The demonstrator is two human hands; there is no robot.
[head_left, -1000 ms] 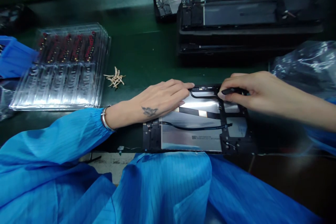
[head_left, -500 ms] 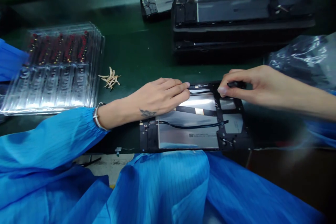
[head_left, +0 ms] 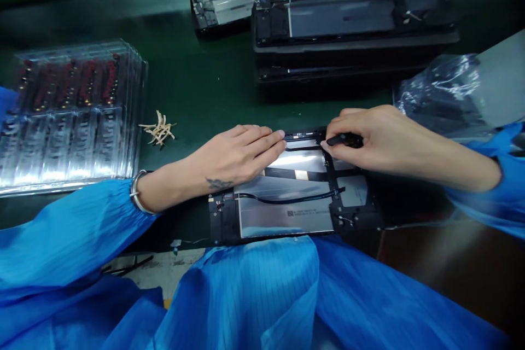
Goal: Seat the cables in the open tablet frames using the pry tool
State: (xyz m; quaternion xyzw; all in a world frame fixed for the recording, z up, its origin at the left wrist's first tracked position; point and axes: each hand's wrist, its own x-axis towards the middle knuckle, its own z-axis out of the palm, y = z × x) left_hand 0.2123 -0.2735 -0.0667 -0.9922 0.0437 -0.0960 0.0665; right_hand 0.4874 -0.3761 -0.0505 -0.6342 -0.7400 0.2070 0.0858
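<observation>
A: Down at the near edge of the dark green worktop point(head_left: 197, 82): open black tablet chassis with silver shielding plates point(head_left: 287, 213), flat, back side up. Thin black cable point(head_left: 287, 198) looping across the middle plate.

B: Right hand point(head_left: 381, 139) at the far right corner of the chassis, fingers point(head_left: 328, 145) pinched on a small black elongated part point(head_left: 346, 140), pressed low against the frame. Left hand point(head_left: 233, 158) flat, fingers stretched out and released, tips resting on the far left edge, gripping nothing.

A: Risks, probably: small part slipping out of the pinch and dropping into the frame. Too much push, and the chassis skidding toward the edge — only those flat fingertips pinning it.

B: Loose blue smock sleeve point(head_left: 82, 224) close to the near edge too. Could snag that cable, by the look of it.

A: Further out: little heap of pale tan strips point(head_left: 158, 130) left of the hand, well apart. Stack of clear plastic blister trays with red and black parts point(head_left: 69, 115) beyond.

B: Stack of more black chassis point(head_left: 348, 27) at the far side, crinkled clear plastic bag point(head_left: 443, 93) near the right wrist. Bag catching an elbow — possible, hard to judge.
</observation>
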